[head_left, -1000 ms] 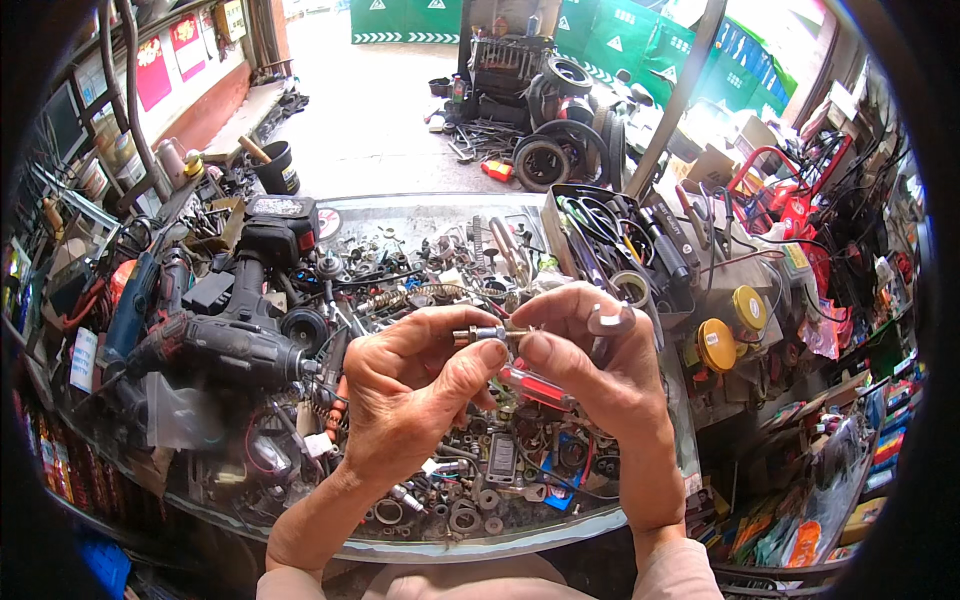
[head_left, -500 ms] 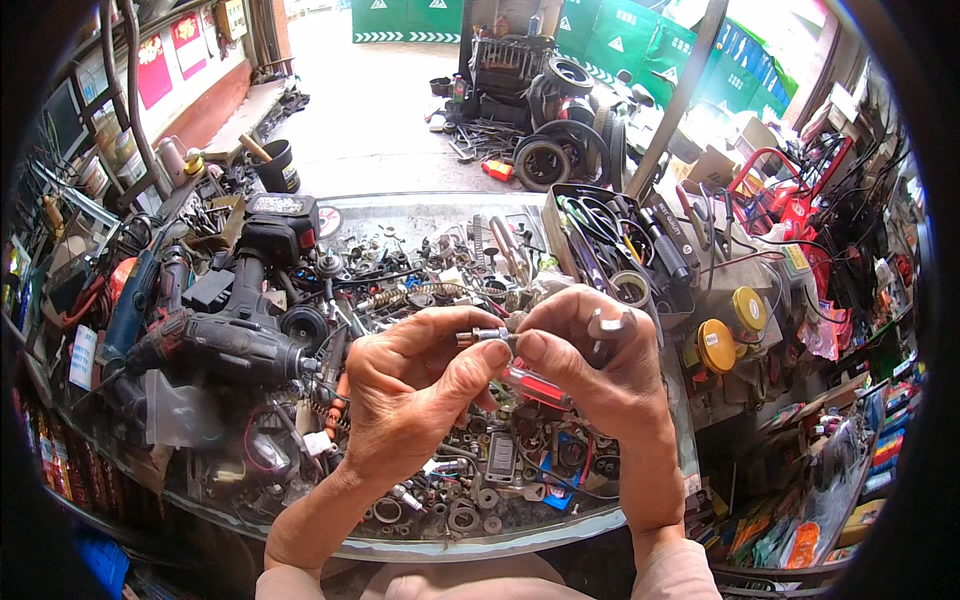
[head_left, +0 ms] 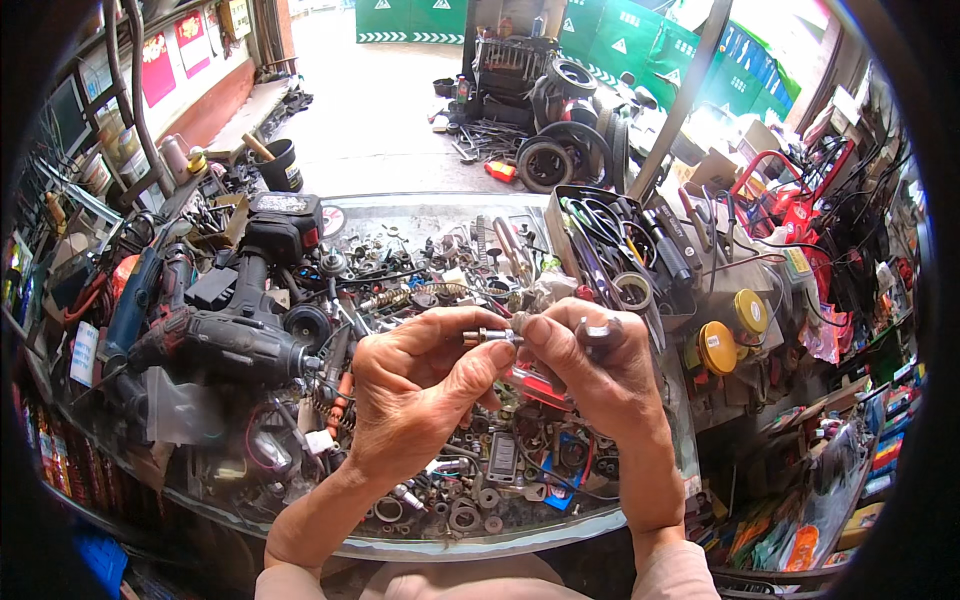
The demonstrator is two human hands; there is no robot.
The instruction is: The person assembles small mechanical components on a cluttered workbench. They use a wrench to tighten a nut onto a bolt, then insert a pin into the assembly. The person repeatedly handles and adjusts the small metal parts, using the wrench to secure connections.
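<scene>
My left hand [head_left: 415,390] is closed, pinching a small silver cylindrical metal fitting [head_left: 486,337] between thumb and fingers, above the middle of the bench. My right hand [head_left: 605,380] meets it from the right, its thumb and forefinger at the fitting's right end. An open-end wrench [head_left: 600,333] is tucked in my right hand, its jaw showing over the curled fingers; its shaft is hidden. Below the fingertips shows a red, partly clear handle-like piece [head_left: 540,386]; whether a hand holds it, I cannot tell.
Loose nuts, washers and springs cover the glass-topped bench [head_left: 400,547]. A cordless impact driver [head_left: 235,340] lies at left. At right stand a tool box [head_left: 675,310] of pens and pliers and yellow-lidded jars [head_left: 716,347]. Wheels [head_left: 546,163] and a black bucket [head_left: 279,166] stand beyond.
My right thumb and forefinger have shifted slightly up at the fitting's end, and the wrench jaw has turned and dipped a little. My left hand keeps its pinch almost unmoved.
</scene>
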